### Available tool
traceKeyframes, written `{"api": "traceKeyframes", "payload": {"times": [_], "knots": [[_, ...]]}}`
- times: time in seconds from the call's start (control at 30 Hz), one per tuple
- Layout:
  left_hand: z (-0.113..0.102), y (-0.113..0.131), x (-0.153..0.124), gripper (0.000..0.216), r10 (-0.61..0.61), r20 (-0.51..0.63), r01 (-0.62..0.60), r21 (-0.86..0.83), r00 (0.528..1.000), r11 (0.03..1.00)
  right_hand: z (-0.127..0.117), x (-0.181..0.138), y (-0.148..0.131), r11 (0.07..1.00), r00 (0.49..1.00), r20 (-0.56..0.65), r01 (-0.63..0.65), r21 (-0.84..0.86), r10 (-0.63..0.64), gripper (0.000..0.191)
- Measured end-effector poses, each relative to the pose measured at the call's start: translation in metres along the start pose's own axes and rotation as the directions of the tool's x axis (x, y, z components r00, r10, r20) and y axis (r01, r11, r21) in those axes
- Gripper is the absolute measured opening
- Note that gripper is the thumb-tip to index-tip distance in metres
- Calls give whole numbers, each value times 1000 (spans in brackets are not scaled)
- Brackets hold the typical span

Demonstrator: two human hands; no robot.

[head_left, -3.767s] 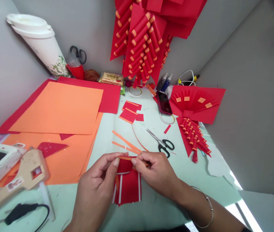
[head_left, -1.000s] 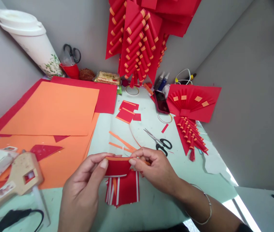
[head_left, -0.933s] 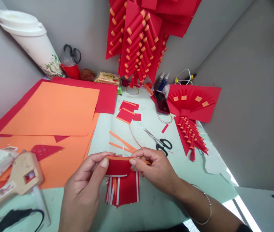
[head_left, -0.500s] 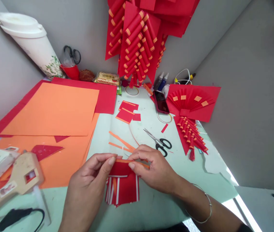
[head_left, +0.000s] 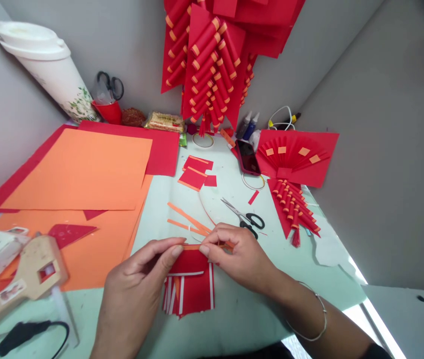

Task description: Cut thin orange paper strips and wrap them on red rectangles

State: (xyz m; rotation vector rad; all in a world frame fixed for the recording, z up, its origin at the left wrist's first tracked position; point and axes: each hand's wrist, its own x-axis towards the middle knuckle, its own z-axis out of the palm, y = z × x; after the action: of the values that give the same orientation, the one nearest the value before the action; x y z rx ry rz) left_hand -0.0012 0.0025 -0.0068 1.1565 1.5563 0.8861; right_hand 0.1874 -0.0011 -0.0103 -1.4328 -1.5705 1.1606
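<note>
Over the table's near middle, my left hand (head_left: 137, 284) pinches the left end of a small red paper piece (head_left: 190, 259) between thumb and fingers. Along its top edge lies a narrow orange paper strip (head_left: 193, 247). My right hand (head_left: 239, 257) is closed on the strip at the right end of that edge, its loose tail partly behind the fingers. A white line runs along the piece's lower edge. Beneath it lie red paper pieces with white stripes (head_left: 197, 294), partly covered. Just beyond my hands are loose orange strips (head_left: 187, 217) and black-handled scissors (head_left: 238, 213).
Red pieces with orange edges (head_left: 193, 178) lie farther back, near a phone (head_left: 248, 157). Orange sheets (head_left: 80, 169) cover the left, with a glue gun (head_left: 28, 279) in front. A red fan decoration (head_left: 297, 154) and paper firecrackers (head_left: 294, 204) are on the right.
My right hand has shifted slightly, its fingertips now closer together at the paper's top right corner. The left hand keeps its pinch. The whole view has moved a little.
</note>
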Motion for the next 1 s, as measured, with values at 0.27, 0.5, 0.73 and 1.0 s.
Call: {"api": "traceKeyframes", "payload": {"times": [0.27,0.5,0.73,1.0], "knots": [[-3,-13,0,42,-38,-23,37,-52,999,998,-8,3,-6,981,987,66,-154,117,147,10],[-2,-13,3,44,-56,23,58,-99,998,993,-11,5,-4,973,981,60,-190,128,184,9],[-3,-10,3,46,-71,51,76,-97,996,992,-13,6,-1,964,974,62,-227,138,220,10],[3,-13,2,43,-104,238,122,-64,966,990,-9,4,-3,973,977,119,-193,127,179,10]]}}
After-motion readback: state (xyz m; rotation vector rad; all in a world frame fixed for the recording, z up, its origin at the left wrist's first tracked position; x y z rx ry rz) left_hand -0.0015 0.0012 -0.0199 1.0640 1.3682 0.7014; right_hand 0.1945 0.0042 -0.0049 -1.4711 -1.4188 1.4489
